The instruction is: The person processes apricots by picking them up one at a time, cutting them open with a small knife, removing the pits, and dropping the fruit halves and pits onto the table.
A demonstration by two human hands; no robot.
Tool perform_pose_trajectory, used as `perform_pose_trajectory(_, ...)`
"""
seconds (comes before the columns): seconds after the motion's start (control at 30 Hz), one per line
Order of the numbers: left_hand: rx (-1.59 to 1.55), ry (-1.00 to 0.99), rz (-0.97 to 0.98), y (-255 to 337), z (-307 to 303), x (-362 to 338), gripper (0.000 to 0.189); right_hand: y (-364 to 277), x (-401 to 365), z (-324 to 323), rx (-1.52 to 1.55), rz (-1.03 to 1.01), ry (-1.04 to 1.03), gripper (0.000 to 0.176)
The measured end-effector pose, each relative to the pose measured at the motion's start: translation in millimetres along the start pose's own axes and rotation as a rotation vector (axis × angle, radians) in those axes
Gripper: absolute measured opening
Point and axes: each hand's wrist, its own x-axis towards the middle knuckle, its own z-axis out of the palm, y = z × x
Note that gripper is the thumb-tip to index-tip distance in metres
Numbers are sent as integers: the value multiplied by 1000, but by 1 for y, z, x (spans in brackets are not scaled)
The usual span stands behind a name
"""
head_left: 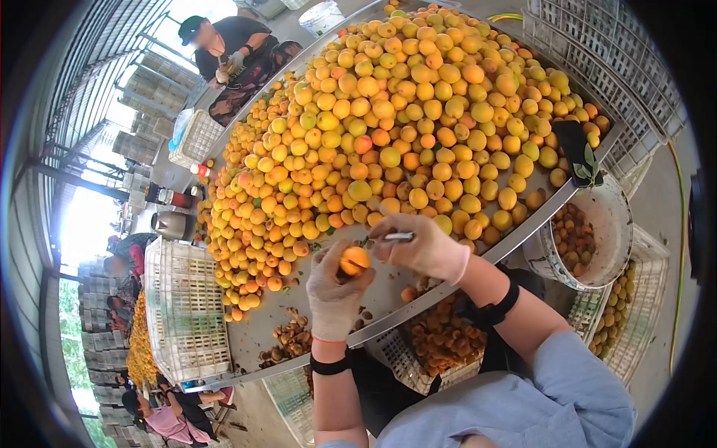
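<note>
My left hand [332, 302], in a pale work glove, is closed around a single orange apricot [355, 260] with a dark cut across it. Just to its right, my gloved right hand [429, 250] grips a small knife [398, 236]; its pale handle end shows, while the blade is mostly hidden by fingers. Both hands are over the near side of a metal table [381, 295]. Beyond them spreads a big heap of whole apricots [388, 112]. Brown scraps or pits [293, 336] lie on the metal left of my left hand.
Below the table edge, a crate holds apricot halves [444, 340]. A white bucket [620, 246] with fruit stands at right, beside a dark phone-like slab [569, 145]. A white crate [187, 313] stands left. Another person [231, 56] works across the heap; several others are farther left.
</note>
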Motion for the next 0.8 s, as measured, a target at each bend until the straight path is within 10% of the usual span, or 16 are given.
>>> perform_pose_trajectory(0.17, 47, -43, 67, 6, 12, -7, 49, 7, 1, 4, -172, -10, -84, 45)
perform_pose_trajectory(0.27, -301, -82, -253, 6, 7, -12, 48, -15, -1, 2, 86, 324, -145, 45)
perform_pose_trajectory(0.33, -1236, 11, -389, 1, 9, -13, 49, -12, 1, -2, 311, 382, -13, 39)
perform_pose_trajectory(0.43, -1387, 43, -391, -1, 10, -8, 49, 0, 6, -6, 425, 327, 22, 28)
perform_pose_trajectory(0.8, -896, 183, -791, -26, 13, -4, 41, 6, 8, 4, 182, 223, 40, 26)
